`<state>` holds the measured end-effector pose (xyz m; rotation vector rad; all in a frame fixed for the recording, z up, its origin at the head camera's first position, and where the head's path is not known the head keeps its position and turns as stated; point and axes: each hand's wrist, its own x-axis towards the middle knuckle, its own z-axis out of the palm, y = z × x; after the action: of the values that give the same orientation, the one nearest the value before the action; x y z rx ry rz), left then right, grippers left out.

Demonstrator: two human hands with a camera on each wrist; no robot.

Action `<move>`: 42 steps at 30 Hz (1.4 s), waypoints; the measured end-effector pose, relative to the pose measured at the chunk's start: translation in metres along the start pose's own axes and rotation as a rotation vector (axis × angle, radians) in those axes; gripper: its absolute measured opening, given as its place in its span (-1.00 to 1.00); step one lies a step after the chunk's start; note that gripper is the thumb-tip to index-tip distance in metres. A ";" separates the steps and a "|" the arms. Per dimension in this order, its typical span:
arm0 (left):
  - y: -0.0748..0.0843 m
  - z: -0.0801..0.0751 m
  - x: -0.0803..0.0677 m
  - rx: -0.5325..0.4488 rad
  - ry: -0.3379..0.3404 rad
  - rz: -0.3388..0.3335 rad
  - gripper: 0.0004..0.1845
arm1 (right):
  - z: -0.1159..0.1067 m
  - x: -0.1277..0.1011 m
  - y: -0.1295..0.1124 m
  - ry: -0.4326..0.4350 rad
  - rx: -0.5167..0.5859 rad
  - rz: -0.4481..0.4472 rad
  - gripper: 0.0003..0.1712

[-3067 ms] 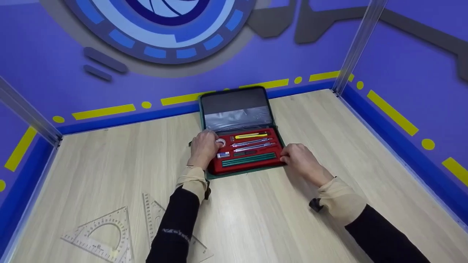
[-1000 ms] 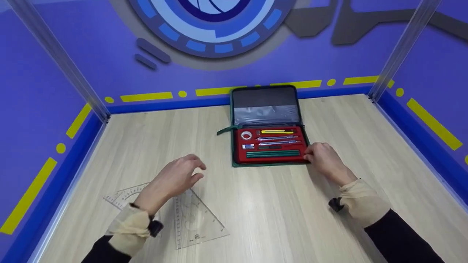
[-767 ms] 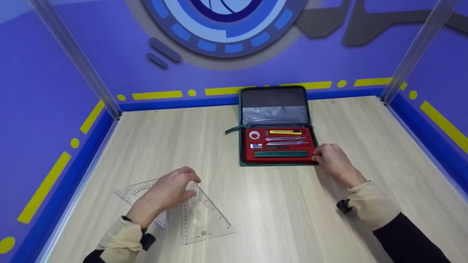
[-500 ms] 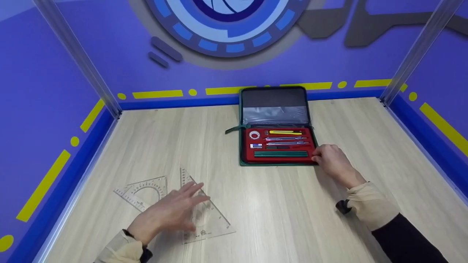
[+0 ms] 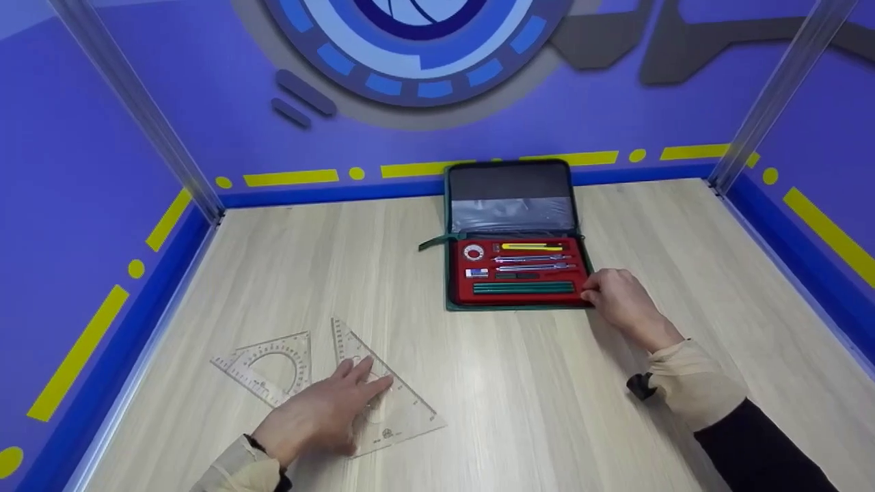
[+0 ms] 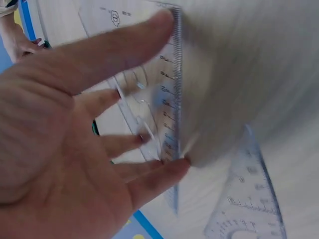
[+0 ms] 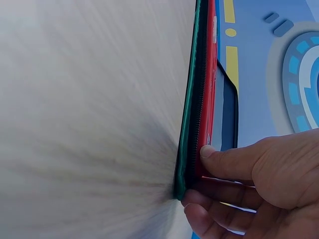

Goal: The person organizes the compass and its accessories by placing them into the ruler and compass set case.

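My left hand lies over a clear set square on the table, its fingers spread and fairly straight. In the left wrist view, the thumb touches near one end of the scaled edge, and fingertips reach across the plastic. Left of it lies a second clear set square with a protractor cutout, partly behind the hand. My right hand pinches the front right corner of an unzipped drawing-set case. Its thumb presses the red insert there; the other fingers are by the green edge.
The red insert holds a white ring-shaped piece, a yellow utility knife, two metal compasses, an eraser and green pencils. The case's raised lid stands by the back wall. A strap sticks out left.
My left hand has left the case and come down to the nearer set square, spreading its fingers over it. That set square has just shifted and turned slightly. The right hand stays at the case corner.
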<state>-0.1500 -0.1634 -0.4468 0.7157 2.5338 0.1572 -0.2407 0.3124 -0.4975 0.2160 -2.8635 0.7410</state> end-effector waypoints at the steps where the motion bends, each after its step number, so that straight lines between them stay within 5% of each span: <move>1: 0.001 0.000 0.001 0.011 0.010 0.008 0.10 | 0.000 0.000 0.000 -0.001 -0.002 0.003 -0.95; 7: 0.004 0.007 0.001 0.101 0.087 0.104 0.03 | 0.000 -0.001 0.000 -0.018 -0.002 0.024 -0.95; 14: 0.007 0.023 -0.012 0.205 0.252 0.279 -0.47 | -0.001 0.000 -0.001 -0.027 -0.015 0.062 -0.95; 23: 0.010 0.036 -0.017 0.281 0.347 0.334 -0.59 | -0.001 -0.002 0.000 -0.012 -0.005 0.033 -0.95; 32: 0.014 0.046 -0.016 0.476 0.364 0.372 -0.51 | 0.001 0.000 -0.001 -0.007 -0.010 0.027 -0.95; 42: 0.014 0.041 -0.014 0.465 0.323 0.371 -0.50 | 0.000 -0.001 -0.002 -0.005 -0.005 0.031 -0.93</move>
<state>-0.1128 -0.1597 -0.4733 1.4442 2.7421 -0.2202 -0.2395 0.3112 -0.4968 0.1739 -2.8790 0.7395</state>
